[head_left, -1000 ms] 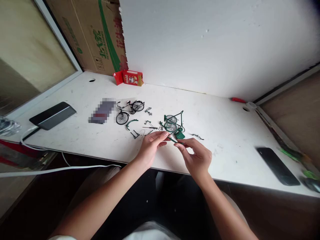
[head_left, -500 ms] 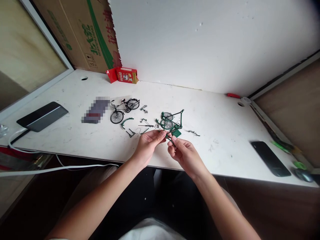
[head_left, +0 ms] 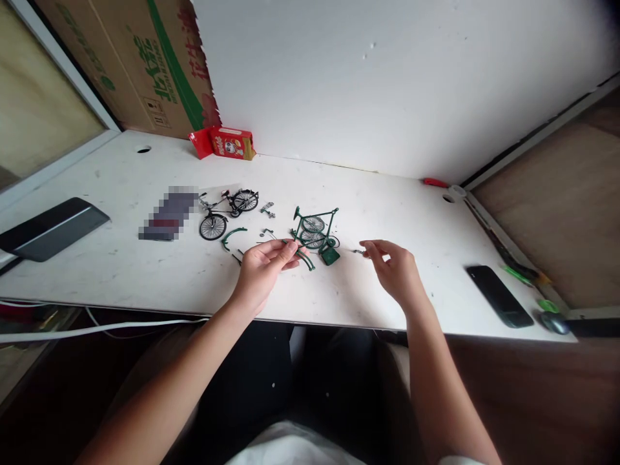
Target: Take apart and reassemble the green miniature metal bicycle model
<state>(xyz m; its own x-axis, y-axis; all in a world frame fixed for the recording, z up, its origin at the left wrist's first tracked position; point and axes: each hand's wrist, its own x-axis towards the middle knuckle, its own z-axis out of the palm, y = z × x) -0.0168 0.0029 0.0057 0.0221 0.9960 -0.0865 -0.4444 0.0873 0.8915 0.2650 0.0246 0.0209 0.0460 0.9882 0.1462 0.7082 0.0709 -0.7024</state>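
Observation:
My left hand (head_left: 266, 268) is closed in a pinch on a green toy bicycle frame (head_left: 318, 214), held upright over the table with its curved fork (head_left: 306, 259) pointing toward me. Two small spoked wheels (head_left: 312, 240) show behind the frame, and a dark green square piece (head_left: 330, 255) sits just right of the fork. Off to the right, my right hand (head_left: 393, 268) has its thumb and fingers closed on a thin dark metallic part (head_left: 358, 252), whose right portion the fingertips hide.
An assembled black toy bicycle (head_left: 227, 213) lies left of the parts, near a green curved fender (head_left: 233, 237) and small silver pieces (head_left: 267, 209). A red box (head_left: 232, 143) stands at the back. A black phone (head_left: 498, 295) lies right; a dark flat device (head_left: 55, 226) lies left.
My right hand has left the green fork and moved right to the thin metallic part on the table. My left hand keeps the frame. The whole view has shifted slightly.

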